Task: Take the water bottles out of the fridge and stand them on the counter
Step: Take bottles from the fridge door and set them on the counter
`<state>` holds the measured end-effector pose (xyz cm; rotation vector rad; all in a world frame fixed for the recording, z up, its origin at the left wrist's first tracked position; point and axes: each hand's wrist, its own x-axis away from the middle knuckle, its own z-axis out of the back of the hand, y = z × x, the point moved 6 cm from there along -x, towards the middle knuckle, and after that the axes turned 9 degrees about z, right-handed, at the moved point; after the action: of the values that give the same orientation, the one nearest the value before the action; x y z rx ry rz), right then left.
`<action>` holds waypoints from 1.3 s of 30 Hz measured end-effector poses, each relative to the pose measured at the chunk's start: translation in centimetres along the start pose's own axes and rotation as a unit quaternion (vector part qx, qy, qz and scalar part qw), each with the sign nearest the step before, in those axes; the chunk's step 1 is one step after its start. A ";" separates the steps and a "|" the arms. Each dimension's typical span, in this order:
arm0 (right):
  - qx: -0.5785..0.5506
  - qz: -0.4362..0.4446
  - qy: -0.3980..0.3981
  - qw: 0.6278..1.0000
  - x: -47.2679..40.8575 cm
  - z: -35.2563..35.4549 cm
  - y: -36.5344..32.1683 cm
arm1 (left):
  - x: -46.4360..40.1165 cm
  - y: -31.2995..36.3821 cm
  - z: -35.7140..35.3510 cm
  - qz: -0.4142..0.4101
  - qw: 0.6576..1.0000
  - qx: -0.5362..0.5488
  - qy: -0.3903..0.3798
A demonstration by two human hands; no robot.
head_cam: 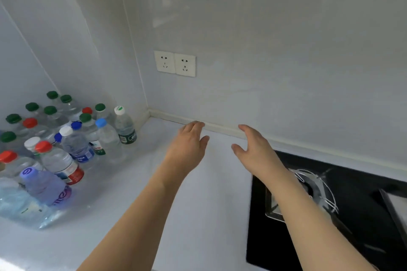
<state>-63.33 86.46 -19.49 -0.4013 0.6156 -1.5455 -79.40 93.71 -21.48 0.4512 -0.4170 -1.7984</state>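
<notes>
Several clear water bottles (66, 138) with green, red, blue and white caps stand crowded together on the white counter (198, 215) at the left, by the corner of the wall. A purple-capped bottle (44, 185) stands nearest to me. My left hand (189, 141) and my right hand (255, 145) hover side by side over the bare counter near the back wall, palms facing each other, fingers apart, holding nothing. The fridge is out of view.
A black glass gas hob (352, 215) with a metal burner ring is set into the counter at the right, under my right forearm. Two white wall sockets (175, 63) sit on the back wall above the counter.
</notes>
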 end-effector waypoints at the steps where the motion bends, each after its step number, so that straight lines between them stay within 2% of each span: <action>1: 0.002 -0.020 0.013 1.000 1.4 1.2 0.8 | 0.2 1.5 -0.9 -0.021 1.000 -0.001 -0.014; 8: 0.026 -0.179 0.131 0.975 12.5 8.1 5.3 | 3.4 12.0 -6.0 -0.188 0.977 0.008 -0.104; 13: 0.038 -0.288 0.209 0.934 23.0 11.2 7.2 | 9.1 19.8 -9.6 -0.296 0.939 0.035 -0.173; 18: 0.050 -0.350 0.268 0.896 32.7 13.3 8.1 | 16.3 25.8 -11.7 -0.371 0.905 0.030 -0.206; 29: 0.129 -0.487 0.361 0.785 60.3 19.0 9.0 | 41.0 40.8 -15.5 -0.569 0.771 0.061 -0.280; 34: 0.144 -0.526 0.395 0.739 71.6 20.8 8.8 | 51.8 46.1 -16.8 -0.622 0.719 0.078 -0.300; 39: 0.145 -0.577 0.442 0.671 82.2 22.1 8.0 | 62.6 51.3 -17.9 -0.669 0.661 0.093 -0.326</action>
<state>-50.12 2.02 -16.33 0.3910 0.8799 -3.0910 -43.58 19.13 -16.89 0.1830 -0.9103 -3.4347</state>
